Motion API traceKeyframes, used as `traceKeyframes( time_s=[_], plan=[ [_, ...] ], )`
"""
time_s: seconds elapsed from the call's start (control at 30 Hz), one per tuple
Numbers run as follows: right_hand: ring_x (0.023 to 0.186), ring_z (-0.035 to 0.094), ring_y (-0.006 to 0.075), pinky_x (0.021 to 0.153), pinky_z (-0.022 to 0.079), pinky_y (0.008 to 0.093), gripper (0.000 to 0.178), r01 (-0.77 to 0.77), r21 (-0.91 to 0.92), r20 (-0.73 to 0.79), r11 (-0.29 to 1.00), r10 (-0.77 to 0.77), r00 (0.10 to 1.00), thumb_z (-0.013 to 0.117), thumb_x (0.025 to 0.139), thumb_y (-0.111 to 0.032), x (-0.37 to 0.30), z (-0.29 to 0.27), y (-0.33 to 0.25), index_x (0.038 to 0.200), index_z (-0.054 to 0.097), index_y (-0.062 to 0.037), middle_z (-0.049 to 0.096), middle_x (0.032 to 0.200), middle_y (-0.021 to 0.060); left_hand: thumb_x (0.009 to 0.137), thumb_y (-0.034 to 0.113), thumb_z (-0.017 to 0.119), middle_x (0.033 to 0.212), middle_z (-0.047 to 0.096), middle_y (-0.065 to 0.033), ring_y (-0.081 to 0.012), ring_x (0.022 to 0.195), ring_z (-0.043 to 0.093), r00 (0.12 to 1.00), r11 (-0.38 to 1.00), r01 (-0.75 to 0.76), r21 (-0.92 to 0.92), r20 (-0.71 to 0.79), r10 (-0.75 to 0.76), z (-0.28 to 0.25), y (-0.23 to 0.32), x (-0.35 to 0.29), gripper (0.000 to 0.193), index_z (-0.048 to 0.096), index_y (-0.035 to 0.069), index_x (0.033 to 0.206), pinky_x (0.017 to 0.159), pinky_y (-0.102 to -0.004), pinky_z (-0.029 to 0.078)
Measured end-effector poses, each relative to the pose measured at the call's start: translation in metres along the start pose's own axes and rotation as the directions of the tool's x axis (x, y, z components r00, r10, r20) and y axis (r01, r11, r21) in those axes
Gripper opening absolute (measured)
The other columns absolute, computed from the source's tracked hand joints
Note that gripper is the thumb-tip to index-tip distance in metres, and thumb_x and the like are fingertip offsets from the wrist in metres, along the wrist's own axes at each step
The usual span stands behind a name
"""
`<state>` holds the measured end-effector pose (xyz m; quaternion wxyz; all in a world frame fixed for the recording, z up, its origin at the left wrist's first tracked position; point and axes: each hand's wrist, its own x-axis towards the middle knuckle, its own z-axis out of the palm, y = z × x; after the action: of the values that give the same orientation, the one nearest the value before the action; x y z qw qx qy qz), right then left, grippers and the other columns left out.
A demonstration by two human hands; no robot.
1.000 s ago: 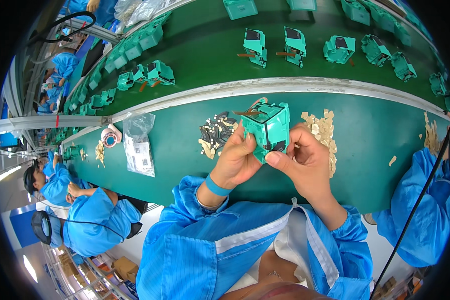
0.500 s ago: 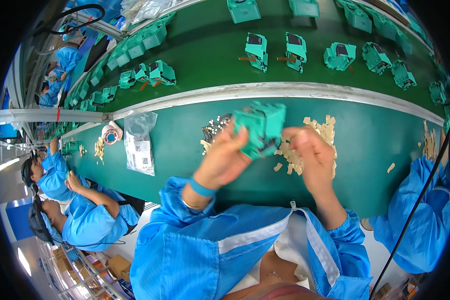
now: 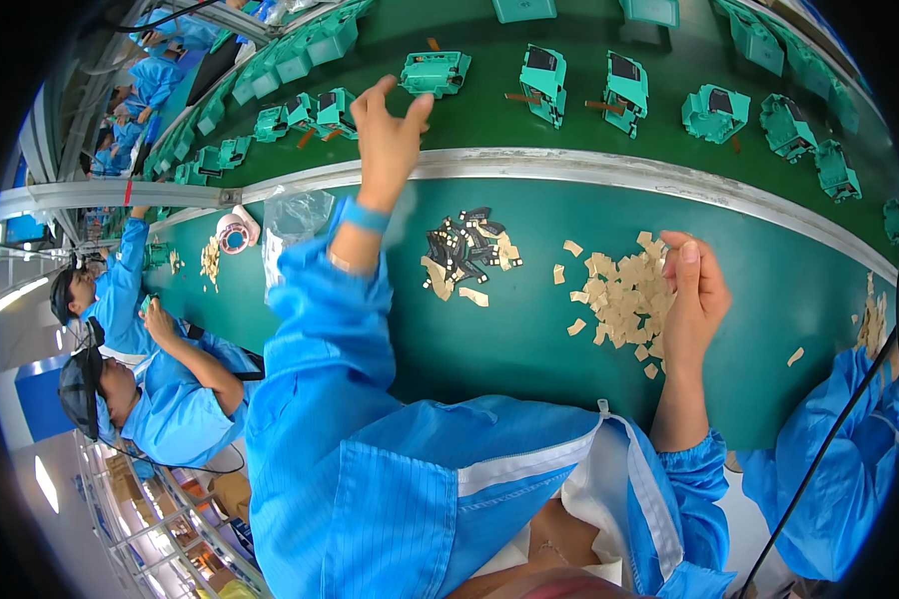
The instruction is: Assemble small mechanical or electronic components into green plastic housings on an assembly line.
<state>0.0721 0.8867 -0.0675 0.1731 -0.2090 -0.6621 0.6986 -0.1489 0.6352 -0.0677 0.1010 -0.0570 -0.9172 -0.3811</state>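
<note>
My left hand point(image 3: 390, 135) is stretched over the far belt, fingers apart and nothing between them. Just beyond its fingertips a green plastic housing point(image 3: 436, 74) lies on the belt, an orange strip by its far side. Over the right edge of a pile of small cream paper pieces point(image 3: 619, 295) is my right hand point(image 3: 697, 290), its fingers curled and the thumb near the index finger. Whatever it may hold is too small to make out. A heap of small black parts with pale squares point(image 3: 464, 245) sits on the green bench between my arms.
More green housings point(image 3: 541, 85) stand along the belt point(image 3: 489, 130), behind a metal rail point(image 3: 569, 165). At the left lie a tape roll point(image 3: 236, 236) and a clear plastic bag point(image 3: 295, 212). Co-workers in blue sit at left point(image 3: 175, 399) and right point(image 3: 819, 449).
The green housing has left my hands and lies on the belt. My left hand has reached forward, away from it. My right hand has moved slightly right, by the paper pieces.
</note>
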Motion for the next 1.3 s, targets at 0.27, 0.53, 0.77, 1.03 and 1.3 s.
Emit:
traceKeyframes(
  time_s=[0.27,0.53,0.77,1.03,1.3],
  plan=[
    [0.065,0.044,0.0034,0.056,0.035,0.0175,0.021,0.010,-0.038,0.051,0.999,-0.008,0.999,0.056,0.092,-0.019,-0.001,-0.004,-0.001,0.091,0.066,-0.0005,0.055,0.071,-0.0018,0.072,0.013,0.073,0.090,0.056,-0.0075,-0.0268,0.089,0.051,0.826,0.928,-0.358,0.100,0.498,0.264,-0.026,0.021,-0.089,0.022,0.062,0.004,0.089,0.080,-0.0338,0.041],
    [0.063,0.044,0.0034,0.056,0.035,0.0178,0.017,0.027,0.009,0.127,1.000,-0.028,0.991,0.058,0.091,-0.015,-0.002,-0.004,0.002,0.090,0.065,-0.0001,0.056,0.073,-0.0016,0.078,0.007,0.066,0.081,0.058,-0.0071,-0.0216,0.078,0.054,0.835,0.953,-0.304,0.002,0.481,0.266,-0.028,0.032,-0.093,0.012,0.059,0.002,0.086,0.070,-0.0316,0.044],
    [0.062,0.045,0.0037,0.054,0.036,0.0184,0.014,0.031,0.001,0.265,1.000,-0.030,0.964,0.061,0.088,-0.013,-0.006,0.002,0.008,0.091,0.065,0.0001,0.058,0.073,-0.0007,0.082,0.000,0.059,0.080,0.064,-0.0080,-0.0149,0.068,0.063,0.866,0.994,-0.106,-0.007,0.490,0.096,-0.036,0.038,-0.104,0.021,0.061,0.001,0.102,0.061,-0.0255,0.051],
    [0.060,0.049,0.0052,0.051,0.037,0.0179,0.020,-0.206,0.090,0.401,0.974,0.154,0.903,0.057,0.091,-0.019,-0.007,0.001,0.003,0.091,0.066,-0.0009,0.059,0.072,0.0012,0.075,-0.009,0.062,0.097,0.063,-0.0098,-0.0196,0.076,0.067,0.887,0.985,-0.167,-0.046,0.429,0.170,-0.048,0.076,-0.112,0.028,0.063,0.000,0.101,0.067,-0.0259,0.053],
    [0.059,0.057,0.0078,0.047,0.042,0.0184,0.023,-0.660,0.297,0.726,0.690,0.285,0.625,0.058,0.091,-0.022,-0.011,0.001,-0.004,0.091,0.063,0.0003,0.063,0.072,0.0047,0.067,-0.010,0.065,0.089,0.062,-0.0109,-0.0237,0.082,0.067,0.645,0.732,-0.604,-0.315,0.345,0.682,-0.016,0.107,-0.149,0.024,0.066,0.001,0.088,0.067,-0.0299,0.057]
  ],
)
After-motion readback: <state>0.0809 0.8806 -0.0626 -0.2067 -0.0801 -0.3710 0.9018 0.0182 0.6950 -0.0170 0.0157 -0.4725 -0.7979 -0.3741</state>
